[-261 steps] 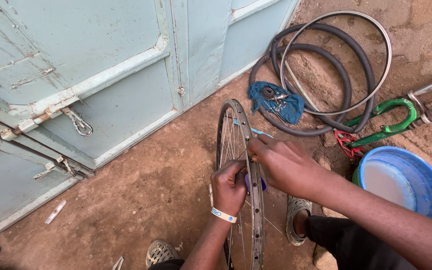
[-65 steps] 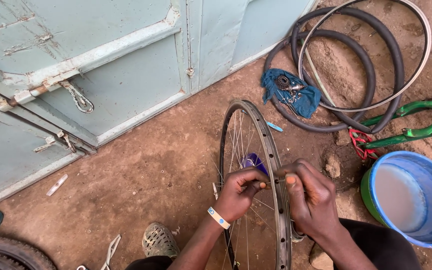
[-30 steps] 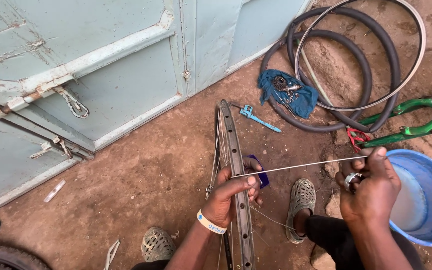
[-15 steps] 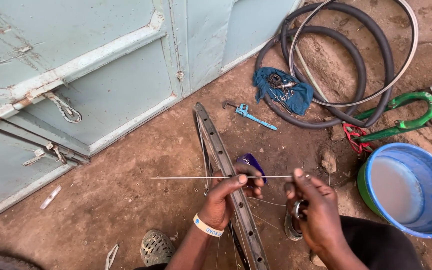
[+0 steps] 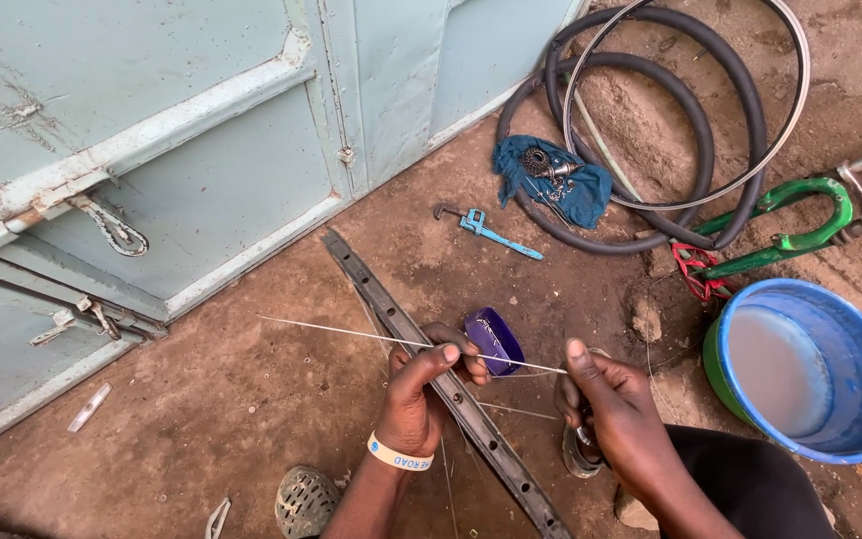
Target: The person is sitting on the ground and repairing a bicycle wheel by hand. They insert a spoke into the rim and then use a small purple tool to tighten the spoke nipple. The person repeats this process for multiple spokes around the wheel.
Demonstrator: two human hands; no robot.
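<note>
Leftmost, a pale blue metal gate (image 5: 202,150) stands behind bare dirt ground (image 5: 202,399). Next, the left hand (image 5: 421,394) clenches around a wheel rim (image 5: 401,329) and keeps it on edge, while its fingertips also pinch a thin spoke (image 5: 351,332), probably to steady it. The spoke lies almost level, crossing over the rim. At its other end the right hand (image 5: 616,414) grips it between thumb and fingers. A small purple cup (image 5: 494,339) sits on the ground just behind the rim. Further back lie a blue wrench (image 5: 491,232) and black tyres (image 5: 650,120); a blue basin (image 5: 810,369) waits at the right.
</note>
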